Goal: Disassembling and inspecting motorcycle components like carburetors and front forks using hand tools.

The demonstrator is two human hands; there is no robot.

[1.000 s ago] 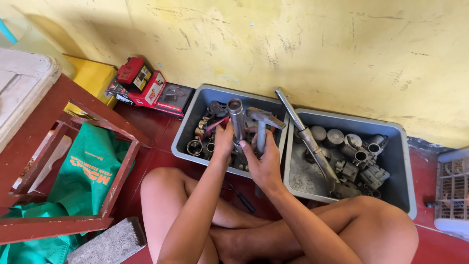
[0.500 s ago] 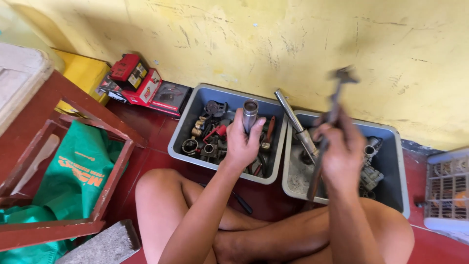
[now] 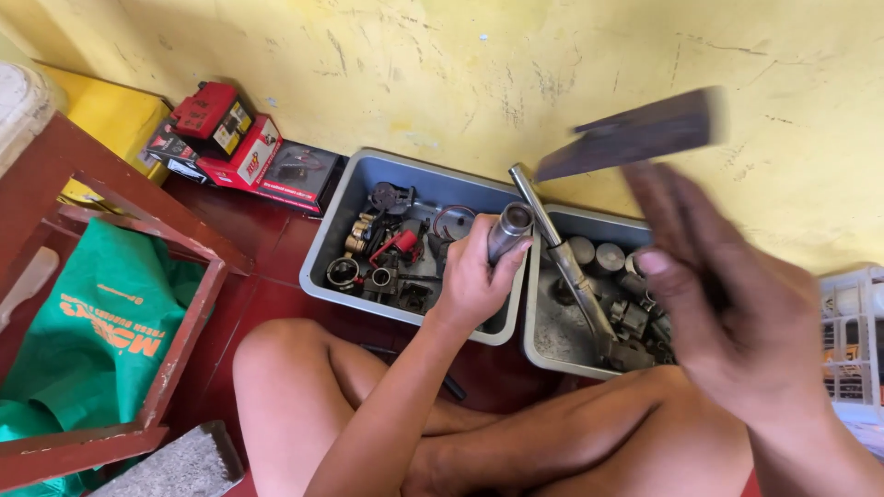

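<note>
I sit cross-legged on a red floor facing two grey trays. My left hand (image 3: 471, 283) grips a short metal cylinder (image 3: 508, 228) upright over the near edge of the left tray (image 3: 319, 262), which holds several small metal and red parts. My right hand (image 3: 727, 299) is raised close to the camera and blurred. It is closed on the handle of a hammer-like tool whose dark head (image 3: 635, 133) shows above it against the yellow wall. A long metal bar (image 3: 564, 262) leans in the right tray (image 3: 534, 340) among round metal parts.
Red and black boxes (image 3: 230, 138) and a yellow box (image 3: 110, 115) stand by the wall at left. A red wooden frame (image 3: 189, 336) surrounds a green bag (image 3: 92, 331). A grey block (image 3: 175, 469) lies at the bottom left. A white crate (image 3: 852, 331) is at right.
My right hand took the tool out of the left tray and swung it up and right, toward the camera. My left hand kept the cylinder upright in nearly the same place.
</note>
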